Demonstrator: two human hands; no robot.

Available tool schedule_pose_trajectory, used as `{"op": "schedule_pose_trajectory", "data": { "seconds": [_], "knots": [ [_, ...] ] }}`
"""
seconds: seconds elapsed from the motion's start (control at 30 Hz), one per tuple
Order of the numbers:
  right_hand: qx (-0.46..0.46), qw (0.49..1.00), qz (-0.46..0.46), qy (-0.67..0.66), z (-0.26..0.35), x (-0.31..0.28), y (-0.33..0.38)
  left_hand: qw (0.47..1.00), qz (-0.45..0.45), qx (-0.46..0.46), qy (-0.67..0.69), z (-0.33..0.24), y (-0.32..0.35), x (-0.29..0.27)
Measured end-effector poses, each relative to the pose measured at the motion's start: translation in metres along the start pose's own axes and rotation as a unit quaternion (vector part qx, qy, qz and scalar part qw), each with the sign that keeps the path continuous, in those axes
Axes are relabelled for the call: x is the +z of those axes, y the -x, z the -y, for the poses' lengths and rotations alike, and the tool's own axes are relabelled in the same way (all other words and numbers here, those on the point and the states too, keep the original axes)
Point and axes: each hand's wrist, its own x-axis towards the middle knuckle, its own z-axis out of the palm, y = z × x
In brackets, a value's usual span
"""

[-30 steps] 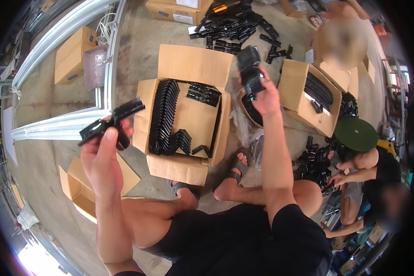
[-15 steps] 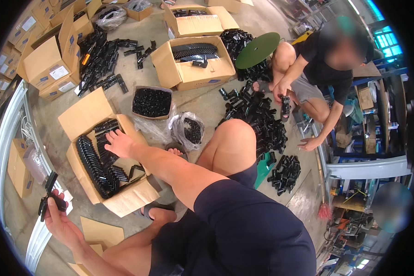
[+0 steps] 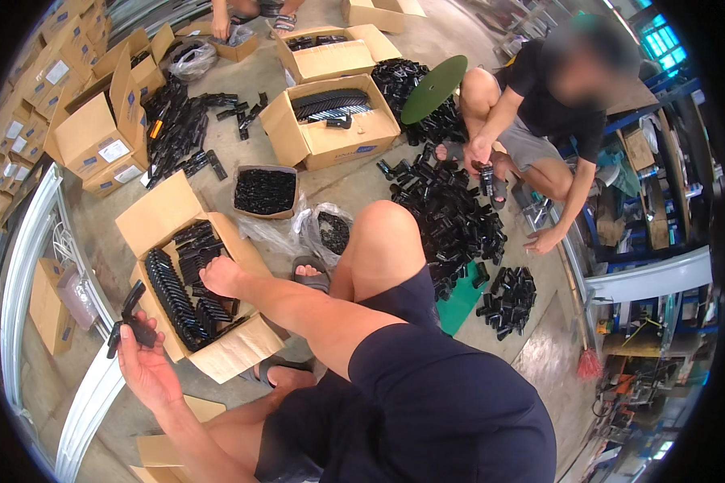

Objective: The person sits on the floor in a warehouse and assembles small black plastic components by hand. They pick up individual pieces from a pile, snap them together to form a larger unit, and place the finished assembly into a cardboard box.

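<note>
I pinch black parts point(image 3: 142, 332) in my left grip point(image 3: 147, 369).
My right grip point(image 3: 222, 278) is over the carton point(image 3: 238, 348) of stacked black pieces point(image 3: 169, 298); its hold I can't tell.

Floor point(image 3: 358, 183): grey concrete, faintly stained, a pale sheen on the right.
Shelving point(image 3: 659, 181): blue-framed, crowded, over there on the right.
Window point(image 3: 669, 53): blue-tinted panes, glowing beyond the shelving.
Rails point(image 3: 24, 266): long, silvery metal, off to the left.
</note>
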Motion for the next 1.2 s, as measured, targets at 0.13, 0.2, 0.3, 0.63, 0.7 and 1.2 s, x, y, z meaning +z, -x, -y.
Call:
{"op": "schedule_pose_trajectory", "data": {
  "seconds": [0.13, 0.2, 0.3, 0.63, 0.7, 1.2],
  "knots": [
    [0.099, 0.979, 0.001, -0.18, 0.0, -0.018, 0.005, 0.999, 0.041, 0.004, -0.013, -0.003, 0.003, -0.002],
    [0.122, 0.965, -0.01, -0.234, -0.009, -0.029, 0.008, 0.998, 0.065, 0.0, -0.014, -0.002, 0.003, -0.004],
    [0.15, 0.921, -0.008, -0.361, -0.037, -0.068, 0.01, 0.996, 0.089, -0.017, -0.016, 0.0, 0.006, -0.011],
    [0.031, 0.563, -0.063, -0.823, -0.034, -0.291, 0.103, 0.986, 0.159, -0.028, -0.039, -0.001, 0.057, 0.022],
    [-0.047, 0.549, 0.007, -0.835, -0.038, -0.287, 0.1, 0.975, 0.213, -0.042, -0.056, 0.019, 0.053, 0.012],
    [-0.067, 0.888, -0.166, -0.423, -0.016, -0.211, 0.115, 0.981, 0.151, -0.123, -0.011, 0.077, 0.033, 0.018]
  ]
}}
